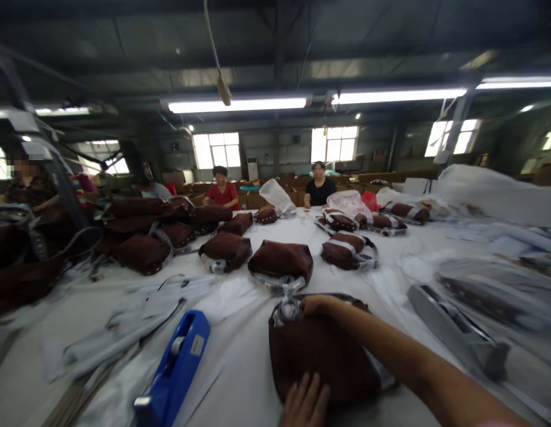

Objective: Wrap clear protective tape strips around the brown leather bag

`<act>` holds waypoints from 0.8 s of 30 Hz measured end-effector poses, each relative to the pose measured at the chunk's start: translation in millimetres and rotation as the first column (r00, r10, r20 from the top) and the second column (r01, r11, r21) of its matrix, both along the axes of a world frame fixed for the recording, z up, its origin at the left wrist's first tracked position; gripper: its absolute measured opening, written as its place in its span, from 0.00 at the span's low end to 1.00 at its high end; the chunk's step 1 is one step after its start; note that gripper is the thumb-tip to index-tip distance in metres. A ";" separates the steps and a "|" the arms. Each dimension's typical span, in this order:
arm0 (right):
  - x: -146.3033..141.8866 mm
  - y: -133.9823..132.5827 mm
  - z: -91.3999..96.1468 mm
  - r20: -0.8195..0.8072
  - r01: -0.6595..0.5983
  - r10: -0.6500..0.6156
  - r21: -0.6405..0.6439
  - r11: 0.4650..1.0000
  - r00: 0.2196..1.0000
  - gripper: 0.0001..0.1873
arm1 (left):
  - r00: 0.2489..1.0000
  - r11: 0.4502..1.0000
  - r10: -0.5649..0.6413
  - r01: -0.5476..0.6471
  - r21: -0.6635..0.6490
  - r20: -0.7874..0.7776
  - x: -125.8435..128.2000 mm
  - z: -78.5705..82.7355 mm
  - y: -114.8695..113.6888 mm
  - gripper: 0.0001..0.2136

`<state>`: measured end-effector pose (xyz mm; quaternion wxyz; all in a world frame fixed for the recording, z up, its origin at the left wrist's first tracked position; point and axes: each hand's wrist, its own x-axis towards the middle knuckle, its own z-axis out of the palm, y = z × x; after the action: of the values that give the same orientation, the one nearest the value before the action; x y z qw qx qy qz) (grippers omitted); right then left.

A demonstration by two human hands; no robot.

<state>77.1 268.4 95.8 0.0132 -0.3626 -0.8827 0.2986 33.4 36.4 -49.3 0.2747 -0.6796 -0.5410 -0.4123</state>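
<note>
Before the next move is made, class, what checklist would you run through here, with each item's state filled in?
1. Left hand flat on the bag: ok, fingers spread on its near part.
2. Right hand at the bag's far edge: ok.
3. Right hand's grip firm: cannot tell, its fingertips are hidden.
4. Blue dispenser apart from the bag: ok, it stands to the left.
5. Blue dispenser loaded with tape: cannot tell.
6. Space just beyond the bag free: not ok, another bag lies there.
</note>
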 end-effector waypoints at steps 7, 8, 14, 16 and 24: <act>24.8 8.0 -12.5 -0.177 0.043 -0.109 -0.341 0.939 0.978 0.22 | 0.993 0.981 -0.011 0.034 -0.192 0.118 10.2 18.8 -22.8 0.21; 26.3 5.5 -11.9 -0.207 0.041 -0.121 -0.352 0.935 0.971 0.24 | 0.991 0.977 -0.008 0.036 -0.210 0.133 9.9 20.4 -22.6 0.21; 30.5 -27.4 -2.1 -0.370 -0.002 -0.108 -0.286 0.958 0.923 0.27 | 0.977 0.972 0.025 0.025 -0.233 0.210 17.6 19.2 -23.5 0.21; 32.0 -35.3 -0.5 -0.408 0.000 -0.100 -0.239 0.971 0.907 0.23 | 0.976 0.973 0.026 0.025 -0.229 0.218 18.2 18.9 -22.7 0.20; -1.3 -23.8 -4.2 -0.489 0.017 -0.081 -0.133 0.991 0.869 0.22 | 0.986 0.977 0.001 0.035 -0.212 0.168 15.0 33.7 -22.3 0.18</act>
<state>75.8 244.6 91.6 0.2229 -0.2969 -0.8204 0.4350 48.4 14.1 -15.6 0.1501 -0.6727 -0.5976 -0.4096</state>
